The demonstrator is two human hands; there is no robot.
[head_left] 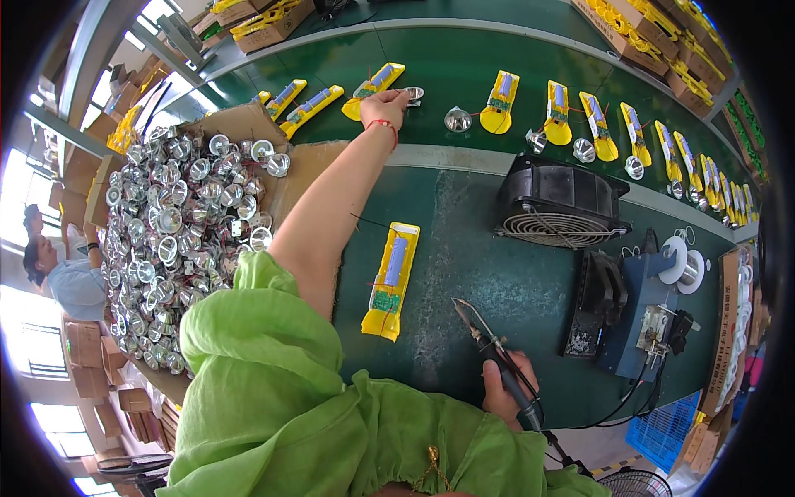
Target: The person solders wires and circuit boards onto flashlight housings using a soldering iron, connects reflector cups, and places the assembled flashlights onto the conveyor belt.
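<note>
My left hand (384, 109) reaches to the far side of the green bench, its fingers closed on a small silver lamp reflector (416, 94). Right by it lies a yellow torch housing (382, 79) with a lilac battery. In my right hand (508, 386) is a soldering iron (492, 351), its tip pointing up and to the left. A second yellow torch housing (389, 282), with a lilac battery and a green circuit board, lies on the bench between my arms. A dark wire sticks out from its upper end.
Many silver reflectors (170, 219) are heaped on cardboard at left. More yellow housings (500, 101) line the far strip, several with reflectors beside them. A black fan (563, 201) stands right of centre, near a blue solder feeder (633, 306) with white spools. Two people (70, 277) are at far left.
</note>
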